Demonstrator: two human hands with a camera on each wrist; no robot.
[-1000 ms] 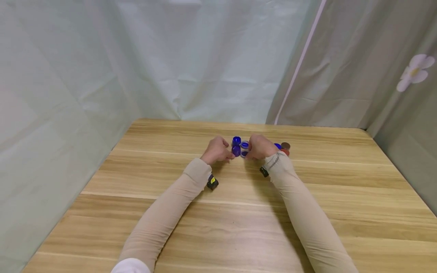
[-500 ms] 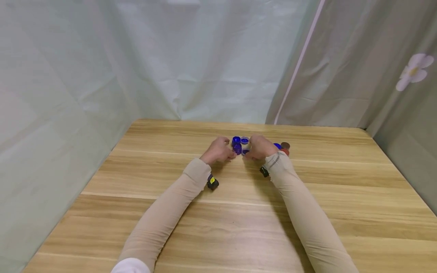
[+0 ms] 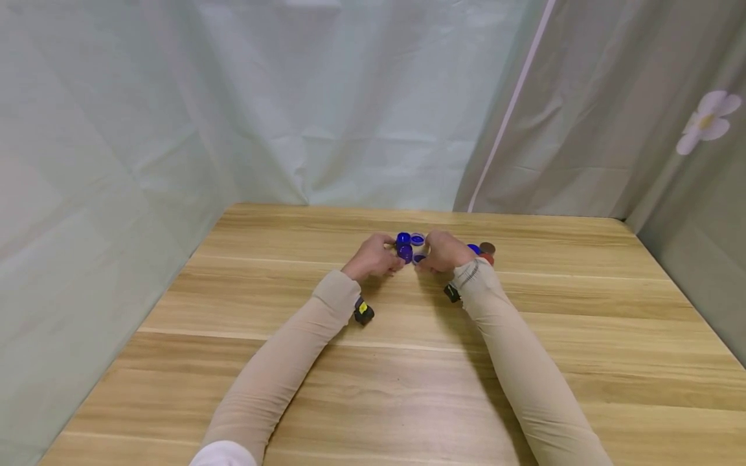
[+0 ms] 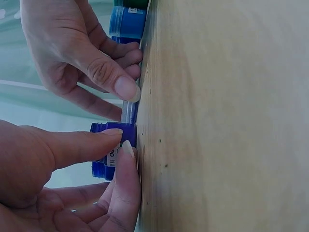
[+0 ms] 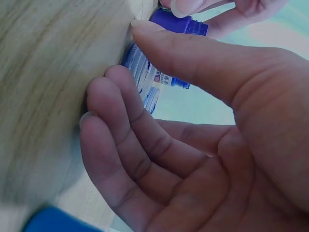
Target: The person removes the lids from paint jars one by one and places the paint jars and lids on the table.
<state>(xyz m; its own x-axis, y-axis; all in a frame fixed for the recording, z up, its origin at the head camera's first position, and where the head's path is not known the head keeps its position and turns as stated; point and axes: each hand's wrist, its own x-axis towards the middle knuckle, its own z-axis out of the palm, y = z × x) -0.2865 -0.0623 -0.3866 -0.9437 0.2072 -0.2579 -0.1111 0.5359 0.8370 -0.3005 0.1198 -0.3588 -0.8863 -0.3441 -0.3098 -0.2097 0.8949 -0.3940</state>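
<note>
Near the back of the table, my left hand [image 3: 375, 255] pinches a small purple paint jar [image 3: 405, 254] between thumb and fingers. In the left wrist view this jar [image 4: 128, 129] stands upright with its threaded neck uncovered. My right hand [image 3: 443, 251] holds a clear round lid [image 3: 419, 259] beside it by the edge; in the right wrist view my thumb and fingers partly cover the lid [image 5: 137, 63]. Just behind the purple jar stands an uncapped blue paint jar [image 3: 403, 239], and a second clear lid [image 3: 417, 239] lies to its right.
Right of my right hand, partly hidden by it, stand several more jars, among them a blue one [image 3: 474, 248], a brown one [image 3: 487, 248] and a red one [image 3: 486, 259]. Curtains hang behind the wooden table [image 3: 384, 388].
The purple jar and the lid by it have shifted slightly away from me, closer to the blue jar. The farther lid has slid back beside the blue jar. Both hands stay in nearly the same place.
</note>
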